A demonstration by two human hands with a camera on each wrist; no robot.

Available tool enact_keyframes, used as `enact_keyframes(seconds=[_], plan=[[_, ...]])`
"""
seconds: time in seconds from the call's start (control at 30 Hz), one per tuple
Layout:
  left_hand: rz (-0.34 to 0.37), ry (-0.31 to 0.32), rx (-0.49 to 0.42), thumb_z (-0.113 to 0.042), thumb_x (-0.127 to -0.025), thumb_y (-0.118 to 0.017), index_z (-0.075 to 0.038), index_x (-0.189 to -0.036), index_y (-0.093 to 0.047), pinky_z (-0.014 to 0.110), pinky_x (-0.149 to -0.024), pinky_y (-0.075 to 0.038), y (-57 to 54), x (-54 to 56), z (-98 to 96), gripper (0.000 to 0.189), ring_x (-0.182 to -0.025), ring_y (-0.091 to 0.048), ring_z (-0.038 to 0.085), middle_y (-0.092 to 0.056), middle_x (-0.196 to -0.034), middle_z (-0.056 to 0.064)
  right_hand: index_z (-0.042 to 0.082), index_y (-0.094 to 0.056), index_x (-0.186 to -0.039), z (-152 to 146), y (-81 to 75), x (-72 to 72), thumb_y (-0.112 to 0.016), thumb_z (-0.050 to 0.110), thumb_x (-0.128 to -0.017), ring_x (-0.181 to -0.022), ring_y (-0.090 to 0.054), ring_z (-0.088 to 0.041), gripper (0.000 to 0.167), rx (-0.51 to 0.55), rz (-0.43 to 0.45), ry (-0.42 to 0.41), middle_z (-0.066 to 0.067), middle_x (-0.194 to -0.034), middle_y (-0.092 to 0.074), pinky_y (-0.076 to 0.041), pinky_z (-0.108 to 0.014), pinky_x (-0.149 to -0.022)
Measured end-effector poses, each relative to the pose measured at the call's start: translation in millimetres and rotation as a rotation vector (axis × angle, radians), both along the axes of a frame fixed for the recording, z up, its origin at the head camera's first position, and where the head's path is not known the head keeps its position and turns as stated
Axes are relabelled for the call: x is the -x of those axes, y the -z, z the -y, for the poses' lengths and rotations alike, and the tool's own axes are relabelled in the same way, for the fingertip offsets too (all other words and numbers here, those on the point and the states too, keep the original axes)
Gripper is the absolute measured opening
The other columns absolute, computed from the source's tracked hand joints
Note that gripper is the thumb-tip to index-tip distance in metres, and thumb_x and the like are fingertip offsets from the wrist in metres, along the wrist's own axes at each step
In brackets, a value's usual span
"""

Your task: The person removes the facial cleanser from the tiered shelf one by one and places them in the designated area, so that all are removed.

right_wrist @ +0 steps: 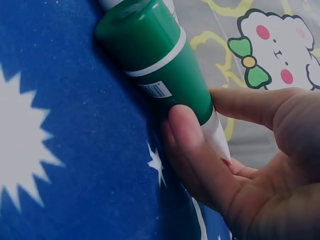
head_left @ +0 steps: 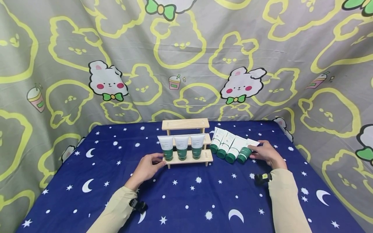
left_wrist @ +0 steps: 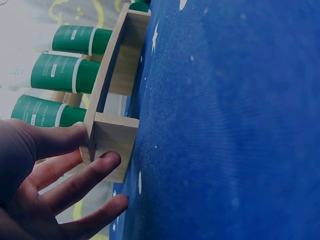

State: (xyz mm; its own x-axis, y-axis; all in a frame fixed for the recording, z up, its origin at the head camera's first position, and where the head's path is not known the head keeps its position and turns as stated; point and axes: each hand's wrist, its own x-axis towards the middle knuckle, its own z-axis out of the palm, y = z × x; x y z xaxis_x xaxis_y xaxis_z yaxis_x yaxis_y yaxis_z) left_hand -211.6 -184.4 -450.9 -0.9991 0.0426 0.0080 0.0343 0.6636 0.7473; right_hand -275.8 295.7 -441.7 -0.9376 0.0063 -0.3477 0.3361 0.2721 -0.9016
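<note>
Right hand point(head_left: 266, 153): thumb and fingers hold the rightmost green-and-white squeeze tube point(head_left: 243, 155) of four lying on the star-and-moon cloth point(head_left: 204, 195). Left hand point(head_left: 148, 167): thumb and fingers grip the three-tier wooden stand point(head_left: 186, 123), its lowest step point(head_left: 207, 156) bearing three upright tubes point(head_left: 182, 146).

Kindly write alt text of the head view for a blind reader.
A person's right hand pinches the rightmost green-and-white tube of four beside a wooden three-step rack; the left hand holds the rack's left end. Three similar tubes stand upright on the lowest step. A starry blue cloth lies underneath.
</note>
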Motion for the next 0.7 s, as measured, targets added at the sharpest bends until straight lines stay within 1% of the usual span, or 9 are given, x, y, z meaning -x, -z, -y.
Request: enact_keyframes(seconds=[0.17, 0.27, 0.4, 0.43, 0.5, 0.57, 0.6, 0.67, 0.7], plan=[[0.001, -0.002, -0.002, -0.018, -0.094, -0.075, -0.006, -0.126, -0.071, 0.046, -0.089, -0.054, -0.1, -0.1, -0.2, 0.034, -0.105, -0.071, 0.027, -0.078, -0.105, 0.008, -0.011, 0.007, -0.157, 1.3, 1.7, 1.6, -0.061, 0.015, -0.103, -0.075, -0.069, -0.004, 0.091, -0.012, -0.015, 0.025, -0.029, -0.130, -0.046, -0.060, -0.027, -0.078], [-0.004, 0.000, 0.000, -0.018, -0.094, -0.075, -0.006, -0.126, -0.071, 0.047, -0.090, -0.054, 0.0, 0.2, -0.3, 0.035, -0.105, -0.071, 0.027, -0.078, -0.105, 0.008, -0.011, 0.004, -0.158, 3.4, 2.5, 2.4, -0.063, 0.014, -0.101, -0.076, -0.068, -0.003, 0.091, -0.013, -0.031, 0.050, -0.031, -0.135, -0.043, -0.060, -0.028, -0.077], [-0.005, 0.002, 0.002, -0.018, -0.094, -0.075, -0.006, -0.126, -0.072, 0.047, -0.089, -0.054, 0.2, 0.3, -0.2, 0.034, -0.105, -0.071, 0.027, -0.078, -0.105, 0.008, -0.013, 0.003, -0.157, 6.4, 4.6, 3.5, -0.065, 0.007, -0.099, -0.072, -0.067, -0.004, 0.091, 0.024, -0.055, 0.092, -0.034, -0.140, -0.038, -0.061, -0.027, -0.075], [-0.004, 0.001, 0.002, -0.018, -0.094, -0.075, -0.006, -0.126, -0.072, 0.046, -0.089, -0.054, 0.0, 0.2, -0.3, 0.034, -0.105, -0.071, 0.027, -0.078, -0.105, 0.009, -0.013, 0.001, -0.156, 7.3, 4.8, 3.6, -0.065, 0.007, -0.098, -0.072, -0.067, -0.003, 0.090, 0.026, -0.060, 0.099, -0.034, -0.140, -0.038, -0.061, -0.027, -0.075], [-0.003, 0.001, 0.003, -0.018, -0.094, -0.075, -0.006, -0.125, -0.072, 0.046, -0.088, -0.054, 0.0, 0.1, -0.2, 0.034, -0.104, -0.071, 0.027, -0.078, -0.106, 0.009, -0.016, -0.007, -0.154, 8.9, 4.9, 3.4, -0.066, 0.008, -0.098, -0.072, -0.067, -0.003, 0.084, -0.011, -0.069, 0.093, -0.034, -0.140, -0.040, -0.060, -0.026, -0.076], [-0.004, 0.000, 0.003, -0.018, -0.094, -0.075, -0.006, -0.125, -0.072, 0.046, -0.088, -0.054, 0.1, 0.1, -0.2, 0.034, -0.104, -0.071, 0.027, -0.078, -0.106, 0.009, -0.019, -0.018, -0.152, 10.7, 4.4, 3.0, -0.066, 0.012, -0.099, -0.079, -0.069, -0.004, 0.078, -0.080, -0.078, 0.070, -0.034, -0.140, -0.043, -0.060, -0.028, -0.081], [-0.005, 0.000, 0.003, -0.018, -0.094, -0.075, -0.007, -0.125, -0.072, 0.046, -0.088, -0.054, 0.2, 0.1, -0.2, 0.034, -0.104, -0.071, 0.027, -0.077, -0.106, 0.009, -0.019, -0.024, -0.150, 11.7, 3.9, 2.7, -0.066, 0.014, -0.099, -0.084, -0.070, -0.007, 0.074, -0.120, -0.081, 0.058, -0.034, -0.140, -0.044, -0.059, -0.030, -0.085], [-0.006, -0.001, 0.005, -0.018, -0.094, -0.075, -0.007, -0.125, -0.072, 0.046, -0.088, -0.054, 0.5, 0.2, -0.2, 0.033, -0.105, -0.071, 0.027, -0.078, -0.106, 0.009, -0.018, -0.032, -0.148, 13.9, 2.6, 2.0, -0.067, 0.018, -0.099, -0.099, -0.072, -0.019, 0.070, -0.191, -0.087, 0.033, -0.034, -0.143, -0.046, -0.056, -0.035, -0.095], [-0.006, -0.001, 0.005, -0.018, -0.094, -0.075, -0.007, -0.125, -0.072, 0.046, -0.088, -0.054, 0.6, 0.2, -0.2, 0.034, -0.105, -0.071, 0.027, -0.078, -0.106, 0.009, -0.017, -0.033, -0.148, 15.0, 2.0, 1.7, -0.067, 0.020, -0.099, -0.107, -0.071, -0.025, 0.069, -0.215, -0.093, 0.019, -0.035, -0.145, -0.045, -0.053, -0.039, -0.100]])
